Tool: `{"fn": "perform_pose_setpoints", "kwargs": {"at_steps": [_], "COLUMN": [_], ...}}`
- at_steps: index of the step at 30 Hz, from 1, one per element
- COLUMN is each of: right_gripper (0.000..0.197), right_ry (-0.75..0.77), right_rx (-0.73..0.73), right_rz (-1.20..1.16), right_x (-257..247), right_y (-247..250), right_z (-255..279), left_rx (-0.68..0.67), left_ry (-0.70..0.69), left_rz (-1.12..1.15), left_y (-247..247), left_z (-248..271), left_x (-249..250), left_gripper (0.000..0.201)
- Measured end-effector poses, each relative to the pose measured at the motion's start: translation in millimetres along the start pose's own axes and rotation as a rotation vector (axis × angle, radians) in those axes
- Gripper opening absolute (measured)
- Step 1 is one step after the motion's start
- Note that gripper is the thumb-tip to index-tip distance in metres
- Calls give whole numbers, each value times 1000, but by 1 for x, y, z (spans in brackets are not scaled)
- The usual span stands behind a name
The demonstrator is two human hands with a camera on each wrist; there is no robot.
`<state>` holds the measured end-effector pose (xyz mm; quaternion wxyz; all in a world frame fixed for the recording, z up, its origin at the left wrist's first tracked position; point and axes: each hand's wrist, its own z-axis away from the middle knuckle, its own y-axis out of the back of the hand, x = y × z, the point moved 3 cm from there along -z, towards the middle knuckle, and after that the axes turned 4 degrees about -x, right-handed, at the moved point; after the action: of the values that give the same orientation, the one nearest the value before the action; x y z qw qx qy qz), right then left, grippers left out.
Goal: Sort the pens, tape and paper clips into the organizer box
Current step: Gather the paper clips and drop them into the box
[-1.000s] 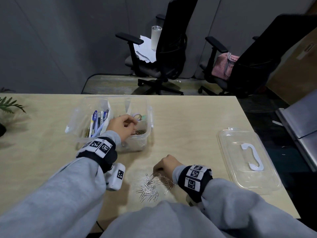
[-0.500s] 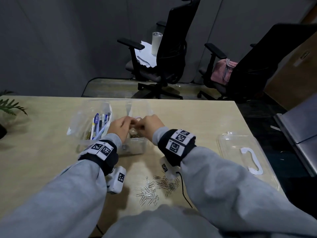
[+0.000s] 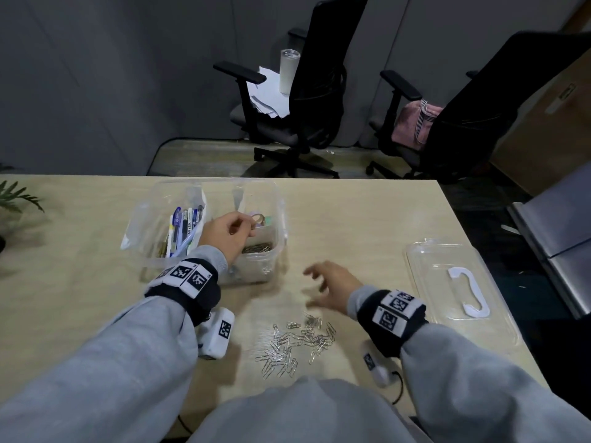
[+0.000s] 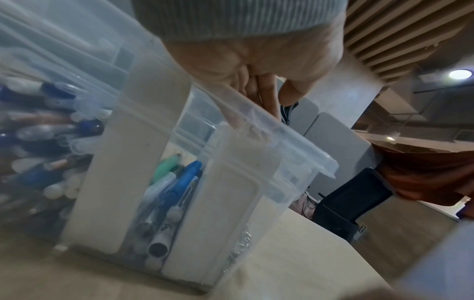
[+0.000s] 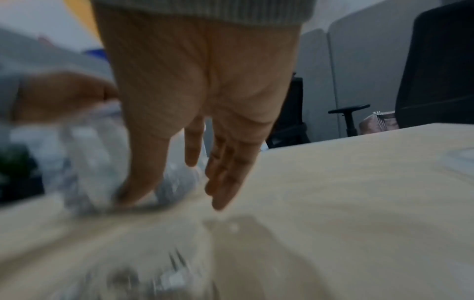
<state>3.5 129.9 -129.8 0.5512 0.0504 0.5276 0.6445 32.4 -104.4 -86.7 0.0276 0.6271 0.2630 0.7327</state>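
A pale wooden desk (image 3: 367, 225) carries a clear organizer box (image 3: 281, 225). Loose paper clips (image 3: 295, 342) lie scattered in front of the box. A clear lid (image 3: 431, 260) with a white handle rests well to the box's right.

Person wearing grey ribbed-cuff sweatshirt sleeves (image 3: 128, 362), black wristbands with white square-code markers (image 3: 188, 278), white wrist cameras (image 3: 219, 334).

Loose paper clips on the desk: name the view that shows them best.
Head view: the loose paper clips lie sharp and whole on the desk. Right wrist shows only a blurred glint of them at the bottom. Left wrist shows none.
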Motion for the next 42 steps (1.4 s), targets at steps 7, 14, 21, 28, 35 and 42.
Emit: {"fn": "perform_pose_setpoints", "kwargs": {"at_steps": [7, 14, 21, 28, 35, 42], "right_gripper": [78, 62, 73, 58, 113, 89], "right_ry": [-88, 51, 9, 147, 128, 183], "right_rx": [-274, -290, -327, -420, -229, -247], "right_rz": [169, 153, 197, 274, 359, 293], "right_x": [35, 19, 35, -1, 13, 0], "right_y": [-72, -66, -78, -93, -74, -103], "right_z": [14, 3, 18, 4, 7, -5], "left_rx": [56, -5, -607, -844, -828, -835], "left_ry": [-62, -638, -212, -104, -25, 106], "left_rz": [24, -586, -888, -842, -779, -760], "left_y": [0, -14, -43, -95, -102, -106], "left_z": [8, 75, 107, 113, 93, 92], "left_x": [3, -11, -93, -102, -99, -98], "left_gripper": [23, 27, 81, 108, 103, 81]}}
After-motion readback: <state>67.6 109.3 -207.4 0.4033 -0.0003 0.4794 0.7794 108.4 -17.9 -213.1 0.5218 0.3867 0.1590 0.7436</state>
